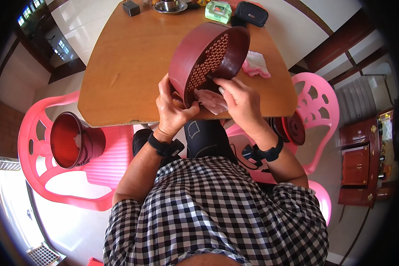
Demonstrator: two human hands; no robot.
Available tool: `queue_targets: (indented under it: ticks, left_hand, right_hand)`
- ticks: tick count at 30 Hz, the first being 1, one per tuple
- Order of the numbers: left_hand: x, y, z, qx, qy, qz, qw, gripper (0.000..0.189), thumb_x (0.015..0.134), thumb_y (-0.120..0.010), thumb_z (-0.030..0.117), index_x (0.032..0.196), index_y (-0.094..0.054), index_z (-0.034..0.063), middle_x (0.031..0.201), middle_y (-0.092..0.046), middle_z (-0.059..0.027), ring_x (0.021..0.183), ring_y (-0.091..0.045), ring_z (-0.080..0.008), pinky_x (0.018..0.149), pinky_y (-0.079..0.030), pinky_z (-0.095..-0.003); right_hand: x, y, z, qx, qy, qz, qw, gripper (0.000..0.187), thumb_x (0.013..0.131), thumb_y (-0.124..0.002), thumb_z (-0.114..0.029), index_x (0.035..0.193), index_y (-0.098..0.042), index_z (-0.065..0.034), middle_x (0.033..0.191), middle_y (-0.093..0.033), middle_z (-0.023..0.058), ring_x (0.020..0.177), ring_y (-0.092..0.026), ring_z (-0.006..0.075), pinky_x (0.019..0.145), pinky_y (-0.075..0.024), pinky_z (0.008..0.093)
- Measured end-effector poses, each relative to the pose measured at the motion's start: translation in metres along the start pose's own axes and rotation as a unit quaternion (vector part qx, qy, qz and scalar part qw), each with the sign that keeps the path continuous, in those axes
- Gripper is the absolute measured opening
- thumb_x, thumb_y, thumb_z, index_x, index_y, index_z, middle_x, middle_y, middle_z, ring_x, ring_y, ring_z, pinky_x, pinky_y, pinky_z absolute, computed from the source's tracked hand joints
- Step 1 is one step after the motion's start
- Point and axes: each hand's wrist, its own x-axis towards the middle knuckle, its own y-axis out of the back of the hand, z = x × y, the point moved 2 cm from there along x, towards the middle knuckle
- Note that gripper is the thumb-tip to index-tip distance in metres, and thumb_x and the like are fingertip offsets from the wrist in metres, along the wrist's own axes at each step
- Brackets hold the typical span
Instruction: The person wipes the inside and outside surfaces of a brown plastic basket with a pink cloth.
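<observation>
A round dark red plastic basket with a lattice base [193,55] is tilted on its side above the front of the wooden table [129,69]. My left hand [173,108] grips its lower rim, thumb and fingers on either side of the wall. By the lower opening is my right hand [241,99], its thumb and index finger close together at the basket's inner edge; whether they pinch something is unclear. A crumpled pale pink tissue or cloth [212,101] hangs between both hands under the rim. A folded pink-edged white cloth [256,64] lies on the table just right of the basket.
Wet wipes [218,11], a black zipped pouch [251,14], a metal plate with a cup [170,7] and a dark box [131,8] stand along the far edge. A dark red bucket [78,139] is on the left pink chair [103,166]; another pink chair [322,99] stands right.
</observation>
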Motion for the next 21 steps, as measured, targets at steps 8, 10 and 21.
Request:
queue_targets:
  ticks: [8,10,21]
  left_hand:
    - [-0.001,-0.001,-0.003,-0.031,0.032,-0.001,0.999,0.083,0.061,-0.079,0.002,0.134,-0.04,0.0008,0.112,-0.061,-0.0098,0.102,-0.062,-0.0188,0.091,-0.051,-0.0323]
    - [0.001,0.001,-0.003,-0.02,0.02,-0.003,1.0,0.083,0.06,-0.079,0.002,0.134,-0.04,0.0009,0.112,-0.06,-0.0095,0.102,-0.061,-0.0187,0.091,-0.05,-0.0321]
    - [0.007,0.002,0.0,0.017,0.003,-0.033,0.999,0.085,0.063,-0.077,0.0,0.136,-0.035,0.0016,0.101,-0.066,-0.0131,0.082,-0.066,-0.0167,0.069,-0.056,-0.027]
  right_hand:
    - [-0.022,-0.039,0.002,0.0,0.088,-0.048,0.995,0.025,0.082,-0.059,-0.004,0.103,-0.069,-0.0112,0.089,-0.063,0.0026,0.083,-0.065,0.0273,0.074,-0.053,0.0399]
    - [-0.022,-0.043,0.016,-0.03,0.056,-0.072,0.995,0.027,0.081,-0.057,-0.004,0.106,-0.067,-0.0105,0.097,-0.062,0.0037,0.095,-0.061,0.0287,0.082,-0.0483,0.0431]
    - [-0.008,-0.031,0.042,-0.326,0.186,-0.087,0.923,0.041,0.089,-0.051,-0.018,0.127,-0.065,-0.02,0.095,-0.058,0.0029,0.096,-0.05,0.0266,0.078,-0.0371,0.0403]
